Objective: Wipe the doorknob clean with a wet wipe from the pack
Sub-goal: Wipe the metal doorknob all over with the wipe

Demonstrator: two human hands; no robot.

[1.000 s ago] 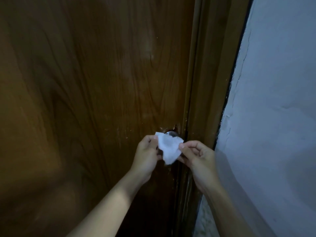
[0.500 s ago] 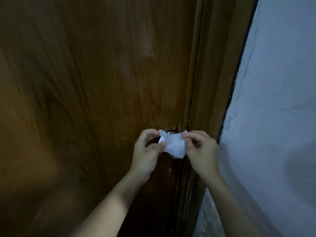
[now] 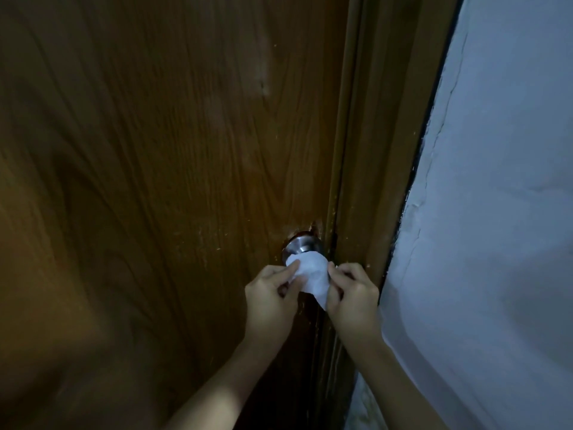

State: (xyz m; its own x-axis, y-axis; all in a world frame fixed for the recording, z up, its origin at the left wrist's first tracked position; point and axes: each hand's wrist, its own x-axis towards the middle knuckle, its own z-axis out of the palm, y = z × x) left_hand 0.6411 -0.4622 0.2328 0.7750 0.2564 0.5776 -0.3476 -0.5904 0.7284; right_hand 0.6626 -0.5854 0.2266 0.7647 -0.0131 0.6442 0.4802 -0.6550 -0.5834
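Observation:
A round silver doorknob sticks out of the brown wooden door near its right edge. A white wet wipe is draped over the knob's front and lower part, leaving the top of the knob bare. My left hand pinches the wipe's left edge between thumb and fingers. My right hand pinches its right edge. Both hands sit just below the knob. The pack of wipes is out of view.
A brown door frame runs down the door's right side. A pale, cracked wall fills the right of the view. The light is dim.
Both hands have dropped slightly and drawn the wipe down over the knob, so the knob's silver top now shows above the wipe.

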